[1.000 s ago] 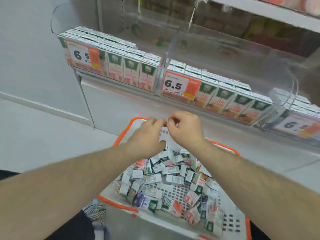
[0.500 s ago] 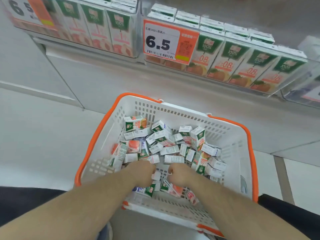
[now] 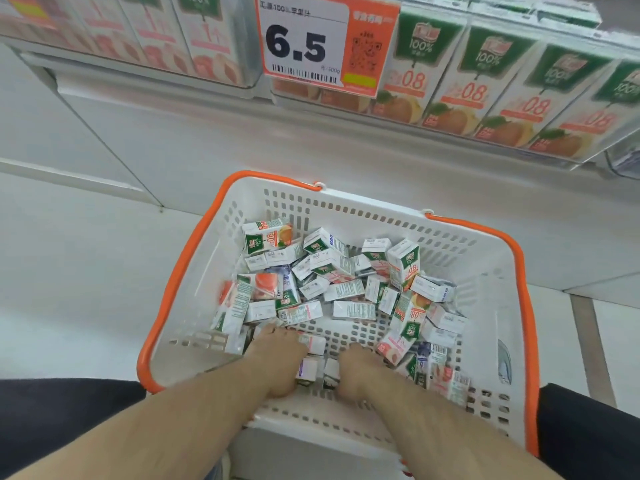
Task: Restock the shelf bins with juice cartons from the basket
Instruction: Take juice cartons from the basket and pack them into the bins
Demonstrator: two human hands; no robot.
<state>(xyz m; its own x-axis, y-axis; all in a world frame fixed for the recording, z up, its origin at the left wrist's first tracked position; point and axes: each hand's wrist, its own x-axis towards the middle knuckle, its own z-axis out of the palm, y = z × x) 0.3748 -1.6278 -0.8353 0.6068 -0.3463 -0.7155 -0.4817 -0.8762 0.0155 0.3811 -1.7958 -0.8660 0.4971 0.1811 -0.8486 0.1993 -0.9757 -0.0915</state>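
Note:
A white basket with an orange rim [image 3: 519,268] stands on the floor below the shelf and holds several small juice cartons [image 3: 343,278] in a loose heap. Both of my hands are down in its near end. My left hand [image 3: 277,362] has its fingers curled over a small white carton [image 3: 306,368]. My right hand [image 3: 356,374] is curled the same way on the carton beside it [image 3: 330,374]; the fingertips of both hands are hidden. Above, the clear shelf bin [image 3: 485,84] holds a row of upright green-and-orange cartons.
A second bin [image 3: 156,36] of peach cartons is at the top left. An orange "6.5" price tag [image 3: 301,43] hangs between the bins. A white shelf base [image 3: 207,140] runs behind the basket. My dark-clothed knees [image 3: 588,438] flank the basket.
My hands dropped from the basket's far rim into its near end and closed over cartons. The view tilted down and closer to the basket.

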